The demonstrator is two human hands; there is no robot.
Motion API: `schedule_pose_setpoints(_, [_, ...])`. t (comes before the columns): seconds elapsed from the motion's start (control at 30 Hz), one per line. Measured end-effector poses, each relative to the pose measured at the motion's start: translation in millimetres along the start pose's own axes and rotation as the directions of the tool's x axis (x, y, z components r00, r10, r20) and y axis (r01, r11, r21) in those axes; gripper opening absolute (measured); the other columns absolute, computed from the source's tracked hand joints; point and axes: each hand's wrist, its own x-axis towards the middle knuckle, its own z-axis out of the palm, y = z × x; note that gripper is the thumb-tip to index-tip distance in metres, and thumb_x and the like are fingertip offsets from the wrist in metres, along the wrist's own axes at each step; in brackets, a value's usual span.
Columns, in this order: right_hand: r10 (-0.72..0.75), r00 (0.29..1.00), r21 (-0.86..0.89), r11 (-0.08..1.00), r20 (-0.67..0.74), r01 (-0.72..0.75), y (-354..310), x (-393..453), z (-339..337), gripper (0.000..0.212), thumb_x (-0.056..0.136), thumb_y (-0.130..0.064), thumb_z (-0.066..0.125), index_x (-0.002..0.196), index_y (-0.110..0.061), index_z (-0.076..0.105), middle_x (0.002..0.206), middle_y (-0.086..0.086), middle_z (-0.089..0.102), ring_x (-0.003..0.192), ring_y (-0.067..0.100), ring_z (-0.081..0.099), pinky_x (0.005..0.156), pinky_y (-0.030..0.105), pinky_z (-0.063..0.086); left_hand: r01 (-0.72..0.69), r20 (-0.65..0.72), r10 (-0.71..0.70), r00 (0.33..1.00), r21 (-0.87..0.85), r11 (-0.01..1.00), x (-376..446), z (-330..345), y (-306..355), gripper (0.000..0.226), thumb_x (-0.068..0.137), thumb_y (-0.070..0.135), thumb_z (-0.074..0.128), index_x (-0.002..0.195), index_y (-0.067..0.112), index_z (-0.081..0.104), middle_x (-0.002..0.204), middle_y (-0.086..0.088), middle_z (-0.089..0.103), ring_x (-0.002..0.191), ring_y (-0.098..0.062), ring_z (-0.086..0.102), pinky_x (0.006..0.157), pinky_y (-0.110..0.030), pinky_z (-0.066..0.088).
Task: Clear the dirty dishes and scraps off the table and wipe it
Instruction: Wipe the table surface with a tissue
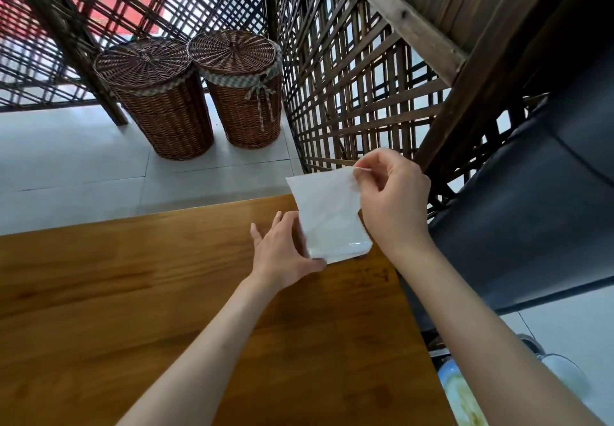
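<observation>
The tissue pack (335, 243) lay on the worktop (133, 292), near its far right corner. The left hand (282, 254) steadied the pack from the side, thumb against the near corner and fingers (265, 226) mostly straight along the left edge; this presumably kept the pack from lifting as a sheet was drawn. The right hand (392, 193) pinched the upper corner of a white tissue (320, 193) between thumb and forefinger, the sheet raised above the pack and partly pulled out. The tissue was probably meant for wiping the worktop. A dirty plate (460, 392) showed below the worktop's right edge, beside a dark chair (531, 209); what it rested on could not be told. Two wicker baskets (199, 93) stood on the floor beyond.
</observation>
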Motion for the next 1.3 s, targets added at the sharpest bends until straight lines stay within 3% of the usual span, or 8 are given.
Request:
schedule_pose_setpoints(0.2, [-0.029, 1.000, 0.020, 0.999, 0.000, 0.029, -16.8, -1.2, -9.6, 0.012, 0.089, -0.012, 0.059, 0.081, -0.019, 0.061, 0.069, -0.019, 0.057, 0.069, 0.007, 0.061, 0.080, 0.046, 0.052, 0.008, -0.005, -0.008, 1.000, 0.012, 1.000, 1.4, 0.9, -0.7, 0.094, 0.059, 0.054, 0.078, 0.137, 0.026, 0.033, 0.143, 0.002, 0.043, 0.139, -0.022, 0.029, 0.104, -0.046, -0.022])
schedule_pose_setpoints(0.53, [-0.089, 0.996, 0.001, 0.996, 0.002, 0.089, -37.1, -5.5, -21.3, 0.009, 0.088, -0.011, 0.061, 0.081, -0.016, 0.064, 0.065, -0.022, 0.056, 0.065, 0.003, 0.061, 0.070, 0.035, 0.055, 0.077, 0.071, -0.083, 0.994, 0.080, 0.994, -3.2, -4.5, -0.9, 0.105, 0.059, 0.055, 0.078, 0.142, 0.023, 0.022, 0.152, -0.002, 0.031, 0.145, -0.019, 0.008, 0.104, -0.048, -0.021])
schedule_pose_setpoints(0.7, [-0.132, 0.991, -0.003, 0.991, -0.021, 0.132, -51.4, -5.7, -31.8, 0.014, 0.087, -0.012, 0.062, 0.077, -0.022, 0.060, 0.063, -0.023, 0.055, 0.064, -0.001, 0.061, 0.063, 0.015, 0.051, 0.129, 0.115, -0.132, 0.985, 0.040, 0.991, -10.5, -15.1, 4.9, 0.133, 0.055, 0.054, 0.083, 0.149, 0.023, -0.006, 0.158, -0.004, 0.011, 0.145, -0.020, -0.008, 0.103, -0.046, -0.023])
schedule_pose_setpoints(0.8, [-0.123, 0.992, 0.002, 0.992, -0.015, 0.123, -58.2, -12.1, -40.8, 0.010, 0.087, -0.012, 0.062, 0.078, -0.018, 0.063, 0.064, -0.020, 0.057, 0.064, 0.002, 0.062, 0.065, 0.022, 0.053, 0.166, 0.081, -0.163, 0.983, -0.023, 0.986, -40.7, -30.9, -2.5, 0.139, 0.053, 0.055, 0.083, 0.148, 0.024, -0.014, 0.159, -0.003, 0.003, 0.143, -0.015, -0.014, 0.101, -0.041, -0.024])
schedule_pose_setpoints(0.93, [-0.057, 0.998, 0.048, 0.997, 0.028, 0.055, -67.3, -35.8, -51.2, 0.008, 0.087, -0.012, 0.062, 0.082, -0.016, 0.065, 0.070, -0.015, 0.062, 0.067, 0.005, 0.062, 0.071, 0.038, 0.055, 0.180, 0.007, -0.180, 0.984, -0.033, 0.983, -98.3, -66.8, -14.6, 0.128, 0.062, 0.052, 0.080, 0.149, 0.026, -0.009, 0.158, 0.001, 0.004, 0.142, -0.011, -0.012, 0.104, -0.040, -0.022])
schedule_pose_setpoints(1.03, [0.014, 0.998, 0.064, 0.998, 0.069, -0.018, -71.6, -61.9, -54.1, 0.009, 0.087, -0.012, 0.062, 0.082, -0.019, 0.064, 0.072, -0.016, 0.062, 0.071, 0.003, 0.062, 0.076, 0.039, 0.055, 0.181, -0.030, -0.183, 0.983, -0.053, 0.982, -138.2, -94.0, -13.1, 0.119, 0.067, 0.047, 0.079, 0.150, 0.027, -0.004, 0.158, 0.001, 0.008, 0.143, -0.012, -0.010, 0.105, -0.038, -0.021])
schedule_pose_setpoints(1.23, [0.167, 0.981, 0.114, 0.977, 0.100, -0.178, -81.7, -129.8, -47.8, 0.017, 0.088, -0.013, 0.062, 0.080, -0.028, 0.059, 0.075, -0.020, 0.060, 0.076, -0.009, 0.059, 0.062, 0.008, 0.049, 0.157, -0.074, -0.159, 0.984, -0.034, 0.987, -211.9, -127.6, -17.1, 0.106, 0.074, 0.040, 0.076, 0.150, 0.029, 0.003, 0.156, 0.003, 0.015, 0.144, -0.012, -0.003, 0.107, -0.037, -0.017])
schedule_pose_setpoints(1.3, [0.228, 0.969, 0.151, 0.959, 0.098, -0.241, -85.5, -155.2, -44.2, 0.018, 0.088, -0.013, 0.062, 0.079, -0.028, 0.059, 0.077, -0.017, 0.062, 0.076, -0.008, 0.060, 0.060, 0.004, 0.046, 0.151, -0.079, -0.153, 0.985, -0.025, 0.988, -236.9, -130.3, -25.5, 0.101, 0.076, 0.039, 0.074, 0.150, 0.029, 0.006, 0.156, 0.005, 0.017, 0.144, -0.012, 0.000, 0.108, -0.037, -0.016])
